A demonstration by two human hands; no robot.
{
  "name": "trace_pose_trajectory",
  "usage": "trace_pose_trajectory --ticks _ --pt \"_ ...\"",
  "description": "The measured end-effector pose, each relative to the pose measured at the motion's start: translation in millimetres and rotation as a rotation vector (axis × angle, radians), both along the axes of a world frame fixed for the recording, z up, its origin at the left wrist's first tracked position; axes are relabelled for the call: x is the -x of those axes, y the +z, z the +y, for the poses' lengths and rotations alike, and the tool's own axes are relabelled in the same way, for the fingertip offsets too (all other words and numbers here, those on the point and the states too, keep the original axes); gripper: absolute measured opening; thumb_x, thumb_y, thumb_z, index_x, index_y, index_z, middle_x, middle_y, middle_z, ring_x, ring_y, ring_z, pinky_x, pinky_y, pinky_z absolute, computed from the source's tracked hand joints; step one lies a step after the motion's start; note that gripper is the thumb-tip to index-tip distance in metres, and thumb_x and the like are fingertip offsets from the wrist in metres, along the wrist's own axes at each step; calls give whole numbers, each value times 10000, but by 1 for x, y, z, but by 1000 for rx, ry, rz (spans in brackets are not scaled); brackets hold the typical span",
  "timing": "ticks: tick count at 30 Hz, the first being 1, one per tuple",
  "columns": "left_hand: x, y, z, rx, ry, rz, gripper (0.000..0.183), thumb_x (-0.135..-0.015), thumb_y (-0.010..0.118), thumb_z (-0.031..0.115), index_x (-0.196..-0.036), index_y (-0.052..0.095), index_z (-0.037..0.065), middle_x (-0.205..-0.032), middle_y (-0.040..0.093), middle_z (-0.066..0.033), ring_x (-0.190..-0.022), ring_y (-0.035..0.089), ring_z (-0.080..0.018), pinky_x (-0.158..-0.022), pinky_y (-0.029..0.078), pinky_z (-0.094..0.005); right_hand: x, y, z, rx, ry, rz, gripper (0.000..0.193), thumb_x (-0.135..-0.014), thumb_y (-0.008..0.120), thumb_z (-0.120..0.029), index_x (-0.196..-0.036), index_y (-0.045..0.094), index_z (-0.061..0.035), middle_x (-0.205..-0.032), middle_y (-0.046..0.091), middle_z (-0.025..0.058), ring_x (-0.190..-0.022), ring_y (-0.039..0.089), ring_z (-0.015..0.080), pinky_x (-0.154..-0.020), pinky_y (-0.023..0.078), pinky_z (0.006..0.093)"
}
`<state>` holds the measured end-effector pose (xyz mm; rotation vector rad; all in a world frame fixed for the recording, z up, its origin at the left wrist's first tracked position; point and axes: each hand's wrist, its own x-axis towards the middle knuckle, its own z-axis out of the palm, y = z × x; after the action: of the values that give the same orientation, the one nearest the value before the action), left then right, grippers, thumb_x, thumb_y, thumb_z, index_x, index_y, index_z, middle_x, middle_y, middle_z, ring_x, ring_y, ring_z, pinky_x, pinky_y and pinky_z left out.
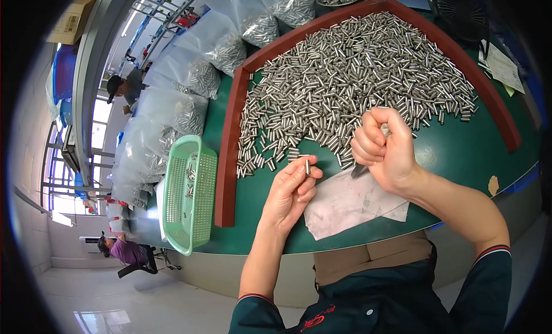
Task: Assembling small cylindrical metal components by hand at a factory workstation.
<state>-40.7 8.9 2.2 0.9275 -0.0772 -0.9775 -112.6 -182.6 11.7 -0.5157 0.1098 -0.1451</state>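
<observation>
My left hand [292, 190] pinches one small metal cylinder [307, 167] between thumb and fingertips, just above the near edge of the green table [460, 150]. My right hand [384, 147] is closed in a fist around a dark-tipped tool [359, 171] that points down toward a white sheet of paper [348, 202]. A big heap of shiny metal cylinders [351, 81] lies beyond both hands, bounded by a dark red wooden frame [230, 150].
A light green plastic basket [190, 193] with a few cylinders sits left of the frame. Clear bags of cylinders [190, 75] line the far left. Papers [501, 66] and a black fan [460, 12] lie at the far right. Two people sit at the left.
</observation>
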Motion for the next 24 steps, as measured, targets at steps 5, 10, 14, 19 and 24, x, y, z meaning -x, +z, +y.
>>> trace_pose_trajectory --ticks 5,10,14,19,24 --pt "-5 1 3 51 128 -10 245 -886 465 246 -950 531 19 -915 558 -118 -645 410 -103 -556 373 -215 -1 0 1 10 18 2 349 -818 333 -239 -494 259 -131 -404 212 -32 -376 145 71 -378 134 237" --pt "-18 5 19 -305 297 -519 95 -837 551 113 -790 540 31 -665 476 24 -529 350 -33 -474 292 -172 1 1 2 26 -3 -9 341 -820 332 -232 -504 257 -128 -413 217 -31 -385 149 67 -380 135 236" --pt "-17 4 16 -878 305 -1119 82 -721 651 26 -757 589 -15 -536 415 23 -481 338 -59 -435 279 -214 2 2 4 40 0 7 337 -819 329 -230 -505 260 -127 -411 216 -32 -386 150 66 -380 136 234" --pt "-13 1 8 -1151 273 -1435 198 -661 704 134 -648 575 -16 -486 407 -58 -421 362 -157 -417 305 -301 1 0 2 68 -5 10 368 -839 309 -239 -491 253 -135 -401 207 -31 -374 151 76 -377 151 239" --pt "-8 3 2 -1250 317 -1463 185 -646 660 151 -645 567 -8 -455 422 -67 -391 389 -168 -419 343 -310 2 2 3 60 1 -5 356 -835 330 -243 -502 274 -130 -406 217 -37 -380 155 69 -383 151 232"
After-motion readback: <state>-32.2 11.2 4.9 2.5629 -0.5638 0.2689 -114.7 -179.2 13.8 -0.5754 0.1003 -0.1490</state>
